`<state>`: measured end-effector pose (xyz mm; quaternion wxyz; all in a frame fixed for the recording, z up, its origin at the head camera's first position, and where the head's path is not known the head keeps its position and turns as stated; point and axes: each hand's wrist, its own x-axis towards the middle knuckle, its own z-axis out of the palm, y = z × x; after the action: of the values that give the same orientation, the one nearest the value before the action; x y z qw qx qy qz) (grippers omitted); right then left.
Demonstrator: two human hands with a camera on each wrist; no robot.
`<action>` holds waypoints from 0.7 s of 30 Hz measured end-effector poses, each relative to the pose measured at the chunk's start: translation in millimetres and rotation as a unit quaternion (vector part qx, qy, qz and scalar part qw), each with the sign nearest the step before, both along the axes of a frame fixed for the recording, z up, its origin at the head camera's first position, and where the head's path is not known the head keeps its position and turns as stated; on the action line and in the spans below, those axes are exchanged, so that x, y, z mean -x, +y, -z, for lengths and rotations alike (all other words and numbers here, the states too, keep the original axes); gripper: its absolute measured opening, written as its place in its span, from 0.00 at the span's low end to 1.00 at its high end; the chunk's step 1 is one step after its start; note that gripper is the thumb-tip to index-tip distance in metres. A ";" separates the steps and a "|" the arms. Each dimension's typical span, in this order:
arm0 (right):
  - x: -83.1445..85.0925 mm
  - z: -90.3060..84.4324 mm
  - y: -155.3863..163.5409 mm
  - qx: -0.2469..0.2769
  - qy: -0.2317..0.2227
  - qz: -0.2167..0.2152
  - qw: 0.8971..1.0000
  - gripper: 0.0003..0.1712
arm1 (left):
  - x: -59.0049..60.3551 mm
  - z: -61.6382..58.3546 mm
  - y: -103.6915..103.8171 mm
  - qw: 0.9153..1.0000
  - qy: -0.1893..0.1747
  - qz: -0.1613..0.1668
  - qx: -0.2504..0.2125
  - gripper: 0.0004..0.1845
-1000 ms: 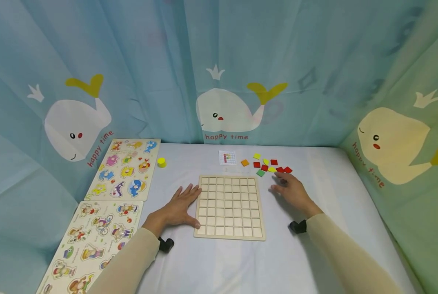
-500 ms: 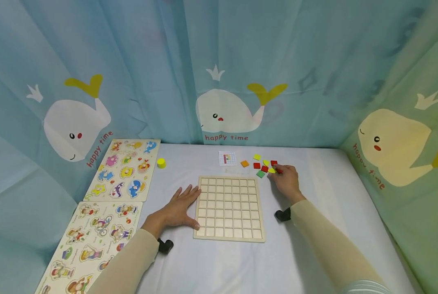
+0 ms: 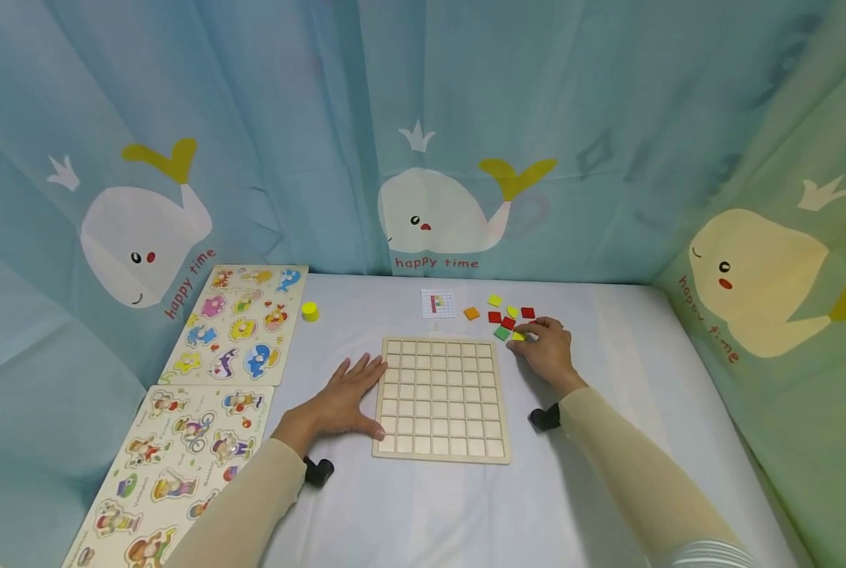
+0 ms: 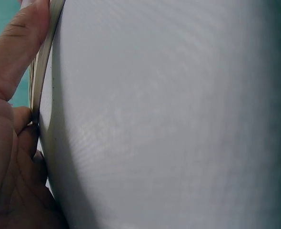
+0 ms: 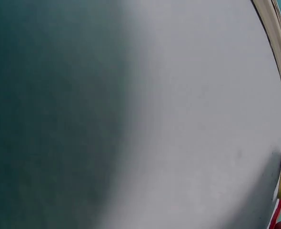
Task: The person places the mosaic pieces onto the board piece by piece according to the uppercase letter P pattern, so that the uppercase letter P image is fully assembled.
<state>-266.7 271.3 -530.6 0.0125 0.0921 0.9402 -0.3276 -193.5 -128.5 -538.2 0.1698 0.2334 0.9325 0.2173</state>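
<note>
My left hand [image 3: 341, 398] rests with spread fingers along the left edge of a pale wooden grid board [image 3: 440, 458], thumb near its lower corner. The left wrist view shows the thumb and fingers against the board's side. Past the board's upper right corner, my right hand [image 3: 549, 353] pinches a yellow tile [image 3: 519, 336] between thumb and forefinger, close over the table. Beside it lie a green tile [image 3: 502, 334] and a red tile [image 3: 508, 323]. In the right wrist view, a red tile [image 5: 276, 213] shows just below the yellow one; the hand covers it in large part from above.
More tiles lie behind: an orange tile [image 3: 471, 313], a yellow square [image 3: 495, 300] and a red square [image 3: 527, 312]. A small printed grid card [image 3: 437, 304] is at the back. Two picture puzzle boards [image 3: 232, 327] line the left side, near a yellow cylinder [image 3: 311, 312].
My right hand moved left onto the tiles, first at a red tile, then to the yellow tile it pinches, which has shifted slightly toward the board. My left hand stays put.
</note>
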 end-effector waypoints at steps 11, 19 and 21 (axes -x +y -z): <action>-7.9 -5.2 13.5 0.031 0.000 -0.062 0.998 0.25 | -0.3 -4.0 -0.4 1.000 -0.001 -0.001 0.000 0.71; -13.9 1.0 13.8 0.005 0.037 -0.060 0.997 0.23 | -0.8 -5.5 0.4 1.000 -0.011 -0.006 0.002 0.71; -13.7 2.1 12.9 0.003 0.042 -0.066 0.997 0.20 | -1.0 -5.4 1.0 1.000 -0.012 -0.005 0.002 0.70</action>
<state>-253.0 284.2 -532.7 -0.0048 0.0158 0.9430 -0.3324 -192.4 -127.5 -532.9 0.1803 0.2256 0.9320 0.2189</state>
